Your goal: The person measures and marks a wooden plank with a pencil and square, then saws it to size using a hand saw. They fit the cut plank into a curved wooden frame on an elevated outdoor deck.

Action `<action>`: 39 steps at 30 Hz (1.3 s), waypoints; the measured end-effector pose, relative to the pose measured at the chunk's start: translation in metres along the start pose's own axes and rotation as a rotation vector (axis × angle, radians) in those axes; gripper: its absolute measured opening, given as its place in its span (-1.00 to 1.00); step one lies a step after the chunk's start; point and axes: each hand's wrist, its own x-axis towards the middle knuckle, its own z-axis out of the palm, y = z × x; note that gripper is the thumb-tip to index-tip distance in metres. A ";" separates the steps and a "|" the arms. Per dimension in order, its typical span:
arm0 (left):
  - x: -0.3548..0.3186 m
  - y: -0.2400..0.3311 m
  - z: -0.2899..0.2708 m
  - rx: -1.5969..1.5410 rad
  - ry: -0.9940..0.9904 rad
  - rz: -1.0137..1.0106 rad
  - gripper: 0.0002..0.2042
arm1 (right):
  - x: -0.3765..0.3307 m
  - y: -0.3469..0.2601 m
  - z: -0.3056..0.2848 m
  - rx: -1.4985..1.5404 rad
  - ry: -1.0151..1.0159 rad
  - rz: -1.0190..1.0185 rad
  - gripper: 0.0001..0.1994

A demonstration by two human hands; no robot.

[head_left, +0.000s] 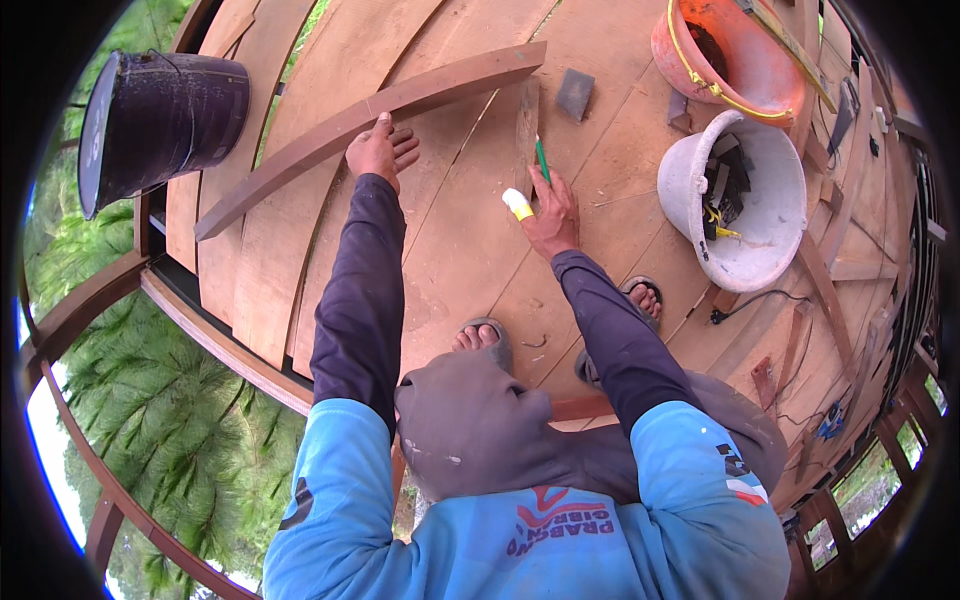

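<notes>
A long reddish-brown wooden beam [400,100] lies slantwise over the planks, appearing curved in this view. My left hand [378,152] is at its near edge, thumb touching the beam and the other fingers apart beside it. In my right hand [553,215] a green pencil [542,158] is held between the fingers, pointing away from me. White and yellow wrapping covers that hand's thumb. Just beyond the hand, a short narrow strip of wood [526,125] extends toward the beam's right end. A small dark square block [574,94] lies to its right.
A black bucket [165,125] stands at the left edge. To the right are an orange bucket [680,60] and a grey-white bucket [690,215] holding dark pieces. Wood offcuts and a cable [760,297] lie farther right. A railing [85,300] and greenery border the plank floor.
</notes>
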 end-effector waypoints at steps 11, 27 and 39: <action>0.020 0.037 -0.053 0.575 0.186 0.761 -0.76 | 0.000 -0.012 0.014 -0.110 -0.008 -0.043 -0.34; 0.106 0.062 -0.068 1.632 0.044 0.852 -0.16 | -0.004 -0.065 0.019 -0.043 -0.142 -0.096 -0.43; 0.106 0.066 -0.055 1.644 0.039 0.719 -0.15 | 0.045 -0.126 -0.208 -0.003 -0.676 -0.240 -0.19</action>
